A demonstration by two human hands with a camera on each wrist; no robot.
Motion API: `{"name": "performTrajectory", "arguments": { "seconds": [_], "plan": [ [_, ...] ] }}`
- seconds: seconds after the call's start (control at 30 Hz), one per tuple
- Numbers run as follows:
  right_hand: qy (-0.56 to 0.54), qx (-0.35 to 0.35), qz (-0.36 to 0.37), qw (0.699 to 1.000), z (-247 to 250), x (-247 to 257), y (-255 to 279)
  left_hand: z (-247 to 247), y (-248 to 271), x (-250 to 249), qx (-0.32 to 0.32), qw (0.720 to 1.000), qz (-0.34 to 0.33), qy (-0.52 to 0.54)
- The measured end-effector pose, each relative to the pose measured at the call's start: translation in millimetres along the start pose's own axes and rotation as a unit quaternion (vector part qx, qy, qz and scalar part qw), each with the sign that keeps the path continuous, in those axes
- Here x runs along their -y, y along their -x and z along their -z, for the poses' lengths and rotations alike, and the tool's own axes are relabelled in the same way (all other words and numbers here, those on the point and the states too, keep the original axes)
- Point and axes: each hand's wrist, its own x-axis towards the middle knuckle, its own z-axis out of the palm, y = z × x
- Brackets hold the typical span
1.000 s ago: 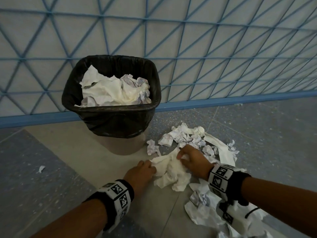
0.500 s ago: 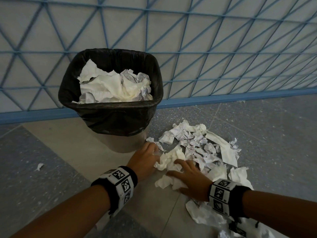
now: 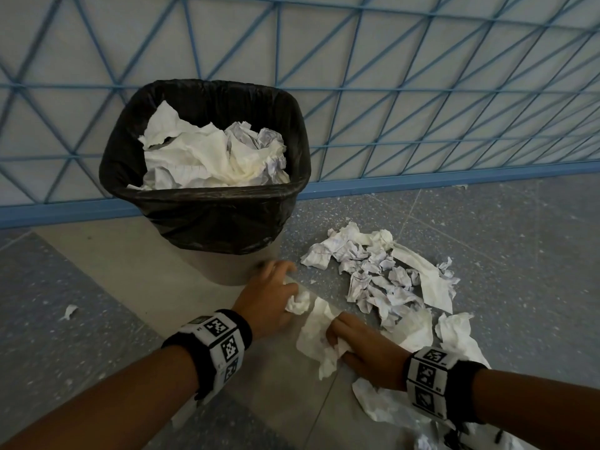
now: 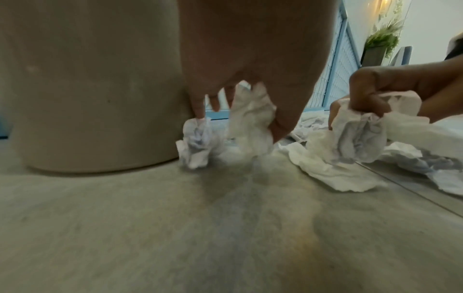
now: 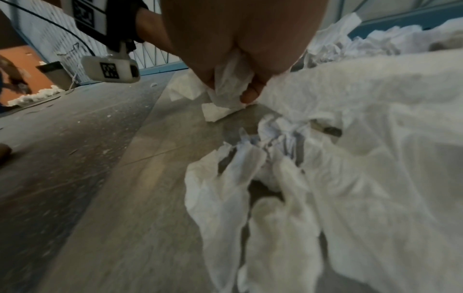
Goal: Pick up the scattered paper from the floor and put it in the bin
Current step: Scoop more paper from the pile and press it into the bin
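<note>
A bin with a black liner (image 3: pixel 207 193) stands against the fence, heaped with white paper (image 3: pixel 211 154). Crumpled paper (image 3: pixel 383 274) lies scattered on the floor to its right. My left hand (image 3: pixel 289 295) is beside the bin's base and pinches a small crumpled wad (image 3: pixel 297 303); in the left wrist view its fingers (image 4: pixel 200 107) also touch a second wad (image 4: pixel 198 142). My right hand (image 3: pixel 337 341) is nearer me and grips a white tissue sheet (image 3: pixel 316 332), which the right wrist view shows bunched in its fist (image 5: pixel 230 83).
A blue lattice fence (image 3: pixel 422 108) runs behind the bin. More tissue lies under my right wrist (image 3: pixel 383 404), and a small scrap (image 3: pixel 69 310) lies on the floor at the left. The tan floor strip in front of the bin is bare.
Both hands have left the one big wad. My left hand moved toward the bin's base and closed on a small wad; my right hand pulled back toward me, gripping a tissue sheet.
</note>
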Motion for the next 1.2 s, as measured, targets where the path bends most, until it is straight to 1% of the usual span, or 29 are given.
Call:
{"name": "performTrajectory", "arguments": {
  "seconds": [0.07, 0.13, 0.17, 0.23, 0.3, 0.37, 0.4, 0.47, 0.53, 0.57, 0.63, 0.7, 0.77, 0.83, 0.87, 0.9, 0.97, 1.0, 1.03, 1.07, 1.13, 1.17, 1.2],
  "plan": [
    [-0.040, -0.013, -0.027, 0.999, 0.8, 0.7, 0.2, -4.9, 0.3, -5.0, 0.069, 0.996, 0.053, -0.006],
    [-0.089, -0.038, -0.052, 0.994, 0.5, 0.4, -2.4, -13.2, 4.4, -10.7, 0.151, 0.983, 0.099, -0.026],
    [-0.110, -0.051, -0.062, 0.991, 0.0, -0.1, -4.6, -13.9, 6.1, -13.3, 0.173, 0.978, 0.115, -0.023],
    [-0.159, -0.076, -0.084, 0.981, -1.9, -3.1, -9.8, -12.8, 9.5, -15.7, 0.151, 0.982, 0.112, 0.011],
    [-0.216, -0.091, -0.113, 0.965, -4.0, -5.5, -14.5, -10.3, 13.1, -15.0, 0.115, 0.984, 0.104, 0.086],
    [-0.265, -0.104, -0.145, 0.948, -5.3, -8.3, -19.4, -9.5, 17.5, -17.7, 0.088, 0.977, 0.094, 0.169],
    [-0.286, -0.111, -0.161, 0.938, -5.4, -8.6, -21.5, -10.4, 19.9, -21.3, 0.090, 0.971, 0.092, 0.202],
    [-0.332, -0.126, -0.188, 0.916, -6.1, -8.9, -25.0, -17.1, 23.5, -31.2, 0.124, 0.959, 0.087, 0.239],
    [-0.371, -0.137, -0.213, 0.893, -6.5, -6.6, -27.9, -25.9, 22.8, -40.3, 0.164, 0.964, 0.088, 0.189],
    [-0.382, -0.140, -0.222, 0.886, -6.4, -5.1, -29.3, -29.0, 21.4, -44.7, 0.166, 0.971, 0.089, 0.148],
    [-0.396, -0.139, -0.233, 0.877, -4.2, 0.0, -30.8, -32.0, 19.5, -51.0, 0.145, 0.981, 0.090, 0.094],
    [-0.409, -0.141, -0.222, 0.874, 2.2, 7.4, -29.5, -31.2, 22.1, -51.9, 0.128, 0.986, 0.087, 0.061],
    [-0.415, -0.167, -0.197, 0.872, 14.2, 13.6, -28.1, -25.5, 28.4, -45.9, 0.136, 0.984, 0.083, 0.073],
    [-0.410, -0.215, -0.165, 0.871, 36.5, 22.1, -26.9, -6.9, 38.0, -41.9, 0.136, 0.976, 0.093, 0.141],
    [-0.408, -0.248, -0.150, 0.866, 50.4, 26.2, -27.5, 7.4, 42.9, -42.2, 0.123, 0.971, 0.084, 0.185],
    [-0.401, -0.285, -0.131, 0.860, 65.4, 32.7, -28.2, 24.5, 48.3, -44.3, 0.096, 0.966, 0.067, 0.232],
    [-0.387, -0.360, -0.078, 0.845, 98.6, 51.7, -32.7, 65.6, 58.1, -50.4, 0.021, 0.948, 0.025, 0.316],
    [-0.396, -0.388, -0.042, 0.831, 116.2, 65.5, -36.5, 88.8, 60.6, -52.4, -0.034, 0.949, 0.002, 0.314],
    [-0.408, -0.408, -0.010, 0.817, 133.2, 80.2, -41.1, 112.8, 60.4, -52.7, -0.093, 0.953, -0.017, 0.288],
    [-0.415, -0.420, 0.023, 0.807, 149.4, 96.6, -45.2, 137.4, 60.0, -51.3, -0.158, 0.949, -0.024, 0.272],
    [-0.422, -0.433, 0.089, 0.792, 177.0, 130.8, -53.1, 183.7, 54.4, -42.7, -0.267, 0.925, -0.010, 0.270],
    [-0.422, -0.434, 0.118, 0.787, 188.2, 146.0, -57.8, 205.6, 49.7, -35.9, -0.312, 0.914, -0.003, 0.259],
    [-0.417, -0.433, 0.137, 0.787, 196.7, 158.8, -63.7, 222.5, 42.9, -26.4, -0.343, 0.908, 0.009, 0.241]
  ]
}}
